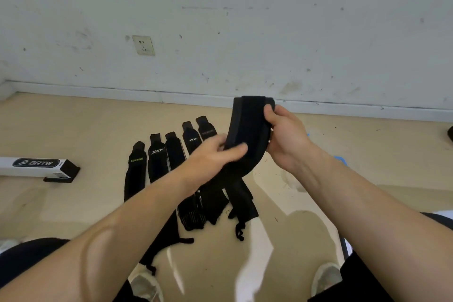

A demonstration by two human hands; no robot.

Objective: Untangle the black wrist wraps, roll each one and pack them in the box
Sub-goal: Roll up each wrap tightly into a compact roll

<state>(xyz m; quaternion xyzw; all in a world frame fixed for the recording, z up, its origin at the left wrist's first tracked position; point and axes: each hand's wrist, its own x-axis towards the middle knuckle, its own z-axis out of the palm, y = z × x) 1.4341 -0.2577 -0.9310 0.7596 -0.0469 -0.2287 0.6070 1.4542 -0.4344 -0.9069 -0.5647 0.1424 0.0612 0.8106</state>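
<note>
The pale floor (73, 206) meets a scuffed white wall (245, 19). A row of black wrist wraps (157, 162) lies side by side on the floor. The white box (31, 167) lies left of the row, apart from it. The held wrap (247, 127) is raised above the row. The right hand (284, 137) grips its upper end, thumb over the top. The left hand (213, 157), blurred, lies across its middle; its grip cannot be told.
</note>
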